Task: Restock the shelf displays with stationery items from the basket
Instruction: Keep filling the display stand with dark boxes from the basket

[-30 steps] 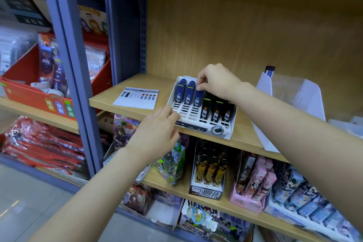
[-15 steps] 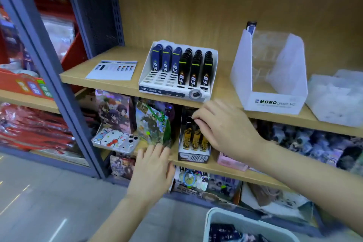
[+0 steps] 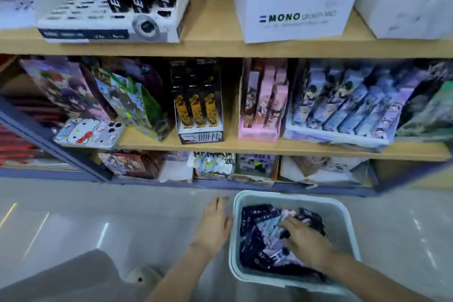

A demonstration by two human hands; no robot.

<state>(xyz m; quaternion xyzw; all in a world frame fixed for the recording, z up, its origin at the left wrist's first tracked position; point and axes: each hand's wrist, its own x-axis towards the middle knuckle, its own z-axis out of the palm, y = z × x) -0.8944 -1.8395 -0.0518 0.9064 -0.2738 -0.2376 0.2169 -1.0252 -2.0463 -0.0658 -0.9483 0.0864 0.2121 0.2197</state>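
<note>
A pale plastic basket [image 3: 342, 213] stands on the floor below the shelves, filled with several dark and purple stationery packs [image 3: 259, 235]. My right hand [image 3: 304, 238] is down inside the basket, fingers spread over the packs; blur hides whether it grips one. My left hand [image 3: 214, 224] hovers flat with straight fingers just outside the basket's left rim. On the top shelf sits a white display tray [image 3: 107, 29] with blue and black lead cases, and beside it a white MONO display box [image 3: 294, 24] that looks hollow.
The middle shelf [image 3: 269, 148] holds illustrated boxes, a black-and-gold display box [image 3: 198, 108] and a phone case [image 3: 88, 132]. More packs lie on the bottom shelf. A blue steel upright [image 3: 49, 140] runs at the left. My knee [image 3: 73, 277] shows at the lower left over grey floor.
My view has dropped from the top shelf to the floor. Both hands came down from the display tray; the right one went into the basket, the left one beside its rim.
</note>
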